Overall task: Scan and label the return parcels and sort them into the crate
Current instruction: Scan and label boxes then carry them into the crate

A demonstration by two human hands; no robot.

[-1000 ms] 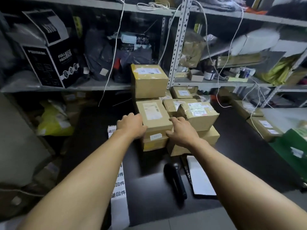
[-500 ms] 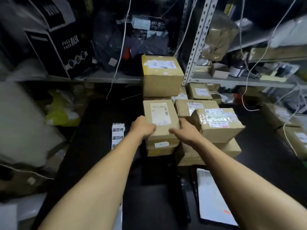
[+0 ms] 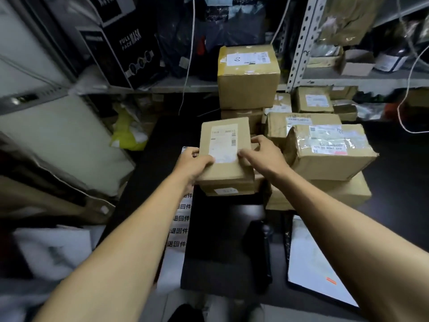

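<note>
Left hand (image 3: 193,162): grips the left edge of the flat parcel (image 3: 224,154), thumb on top.
Right hand (image 3: 263,154): holds the parcel's right edge, fingers curled round it.
Flat parcel: label up, tilted, over a second small box (image 3: 228,188).
Counter (image 3: 394,187): black, carrying stacked brown parcels.
Scanner (image 3: 258,247): dark, lying between the forearms.
Label strip (image 3: 181,219): white, left of the scanner.

label text (image 3: 223,143) on the held box too blurry to read, left fingers (image 3: 194,151) tucked behind it, scanner (image 3: 258,247) just a dark smear
</note>
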